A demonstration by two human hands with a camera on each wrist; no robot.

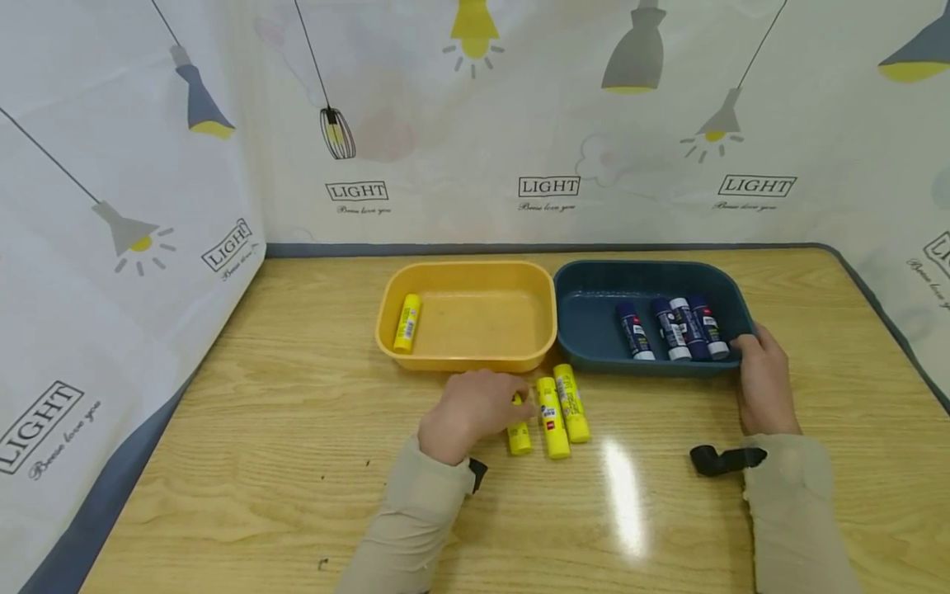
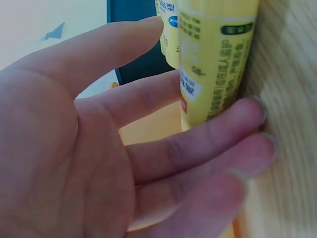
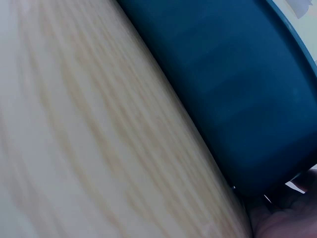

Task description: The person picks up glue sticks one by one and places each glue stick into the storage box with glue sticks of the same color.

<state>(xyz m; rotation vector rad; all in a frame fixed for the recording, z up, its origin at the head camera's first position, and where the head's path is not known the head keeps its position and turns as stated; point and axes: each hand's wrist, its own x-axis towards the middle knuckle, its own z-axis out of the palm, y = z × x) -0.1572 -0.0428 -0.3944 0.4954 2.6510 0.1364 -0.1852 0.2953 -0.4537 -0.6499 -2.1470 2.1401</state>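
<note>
1. Beige sleeves (image 1: 404, 520) reach over the wooden table (image 1: 245, 470).
2. The left hand (image 1: 471, 411) has its fingers loosely extended around the left stick (image 1: 521, 439), touching it; the thumb stands apart from it.
3. Just right, two more yellow sticks (image 1: 552, 421) lie side by side on the table.
4. The right hand (image 1: 768, 384) grips the blue tray (image 1: 590, 322) by its near right corner; four dark sticks (image 1: 670, 328) lie inside.
5. Beside it, the yellow tray (image 1: 482, 322) holds one yellow stick (image 1: 406, 324).
6. Behind hangs a lamp-print sheet (image 1: 460, 124).
</note>
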